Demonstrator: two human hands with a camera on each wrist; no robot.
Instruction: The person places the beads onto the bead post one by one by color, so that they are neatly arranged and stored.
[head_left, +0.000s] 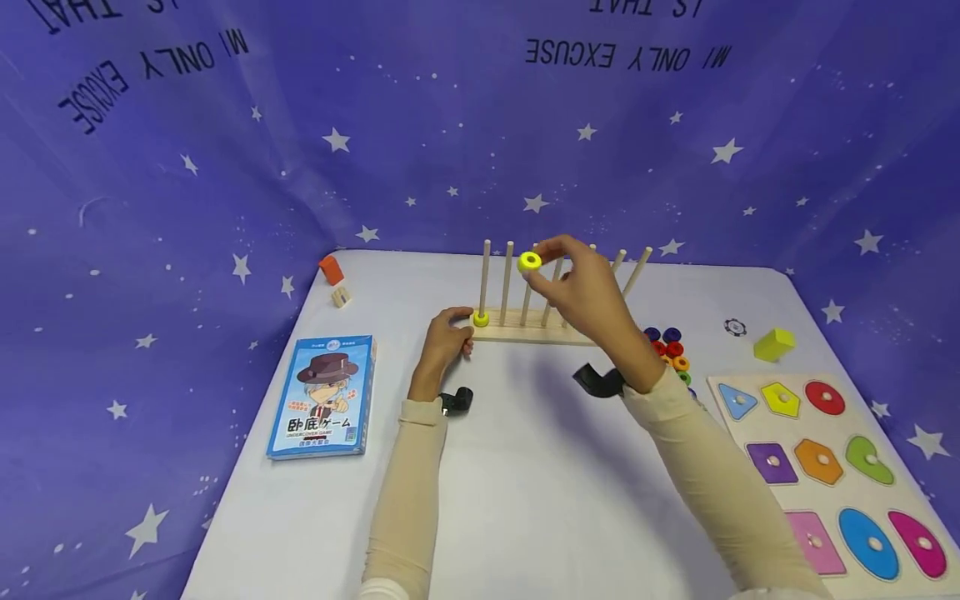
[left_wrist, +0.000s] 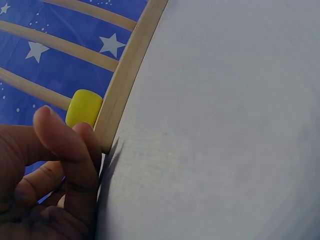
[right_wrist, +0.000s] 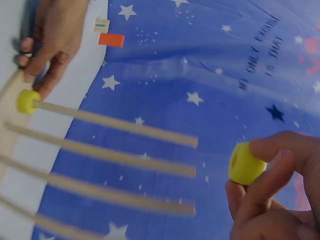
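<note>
A wooden peg rack (head_left: 525, 336) with several upright pegs stands at the middle back of the table. My left hand (head_left: 444, 340) holds its left end between thumb and fingers. One yellow ring (head_left: 481, 321) sits at the bottom of the leftmost peg, close to that hand's fingertips, also in the left wrist view. Raised near the peg tops, my right hand (head_left: 588, 287) pinches another yellow ring (right_wrist: 250, 165) between thumb and fingers. In the right wrist view this ring is off the pegs, with a gap between it and their tips. The right hand hides part of the rack in the head view.
Coloured rings (head_left: 675, 349) lie right of the rack, partly behind the right forearm. A shape puzzle board (head_left: 765, 492) and a yellow-green block (head_left: 772, 344) are at right. At left are a blue game box (head_left: 322, 396), an orange block (head_left: 331, 269) and a small wooden block (head_left: 341, 297).
</note>
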